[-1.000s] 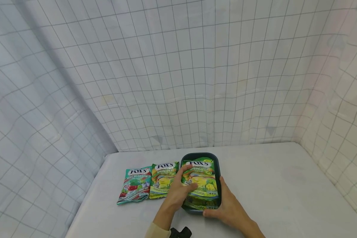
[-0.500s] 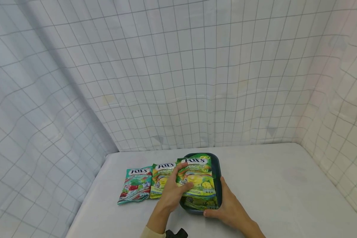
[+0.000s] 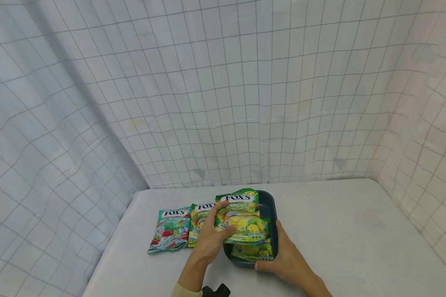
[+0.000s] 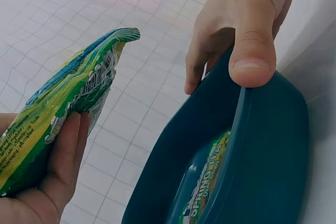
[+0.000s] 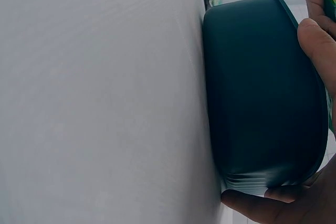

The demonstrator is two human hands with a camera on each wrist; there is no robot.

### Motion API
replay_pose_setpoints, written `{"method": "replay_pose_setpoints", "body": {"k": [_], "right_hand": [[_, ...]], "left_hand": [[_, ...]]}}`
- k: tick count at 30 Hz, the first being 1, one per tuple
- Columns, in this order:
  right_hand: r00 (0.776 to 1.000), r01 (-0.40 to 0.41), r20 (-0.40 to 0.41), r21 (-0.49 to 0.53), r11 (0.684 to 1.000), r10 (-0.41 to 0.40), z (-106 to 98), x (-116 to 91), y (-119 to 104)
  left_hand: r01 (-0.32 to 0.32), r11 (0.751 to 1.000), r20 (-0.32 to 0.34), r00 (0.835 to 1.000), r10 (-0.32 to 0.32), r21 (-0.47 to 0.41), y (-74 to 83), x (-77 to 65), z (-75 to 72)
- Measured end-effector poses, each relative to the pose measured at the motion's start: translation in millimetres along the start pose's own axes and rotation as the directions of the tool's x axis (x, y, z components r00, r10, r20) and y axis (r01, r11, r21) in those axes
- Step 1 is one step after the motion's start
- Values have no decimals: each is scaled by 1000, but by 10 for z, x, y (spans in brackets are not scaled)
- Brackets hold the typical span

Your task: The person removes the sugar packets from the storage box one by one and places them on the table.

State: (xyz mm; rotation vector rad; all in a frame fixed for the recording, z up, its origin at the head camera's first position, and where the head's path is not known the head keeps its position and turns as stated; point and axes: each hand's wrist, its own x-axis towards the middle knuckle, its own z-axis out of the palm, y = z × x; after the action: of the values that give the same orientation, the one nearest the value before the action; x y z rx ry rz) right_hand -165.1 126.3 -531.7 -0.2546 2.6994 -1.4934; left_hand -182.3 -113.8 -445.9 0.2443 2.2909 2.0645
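Observation:
My left hand (image 3: 208, 241) grips a green and yellow Fox's Spring Tea candy bag (image 3: 241, 216), its fingers beneath as the left wrist view shows. The bag hangs over the left part of a dark teal plastic tub (image 3: 270, 206), above the rim. Inside the tub lies another Spring Tea bag (image 3: 252, 252), partly covered by the held one in the head view. My right hand (image 3: 282, 260) holds the tub's near right corner, thumb at the near rim (image 4: 253, 72) and fingers along the outer side wall (image 5: 257, 87).
Left of the tub, another Spring Tea bag (image 3: 196, 222) lies flat, partly behind my left hand. Beside it is a teal Fox's Mint Blossom bag (image 3: 171, 231). The white table (image 3: 342, 239) is enclosed by white gridded curtains (image 3: 245, 103).
The left hand has drawn the candy bag up and leftward out of the tub, uncovering more of the tub's right side and the bag inside. The right hand stays on the tub.

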Motion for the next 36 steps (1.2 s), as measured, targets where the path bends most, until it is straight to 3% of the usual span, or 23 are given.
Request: {"method": "replay_pose_setpoints", "body": {"k": [5,11,23,36], "right_hand": [[1000,-11,8,-5,1000,11,-3,6,-10],[1000,-27,5,-11,1000,27,-4,5,-26],[1000,-22,20,-22,1000,23,-18,6,-34],[1000,-11,4,-20,1000,11,-10,-2,-22]], "left_hand": [[-16,1000,-13,1000,17,11,19,-38,-80],[23,995,-14,1000,-24,-96,19,-85,-205],[79,978,-24,996,-85,-191,-26,-217,-410],[63,961,-63,995,-83,-270,-42,-340,-658]]}}
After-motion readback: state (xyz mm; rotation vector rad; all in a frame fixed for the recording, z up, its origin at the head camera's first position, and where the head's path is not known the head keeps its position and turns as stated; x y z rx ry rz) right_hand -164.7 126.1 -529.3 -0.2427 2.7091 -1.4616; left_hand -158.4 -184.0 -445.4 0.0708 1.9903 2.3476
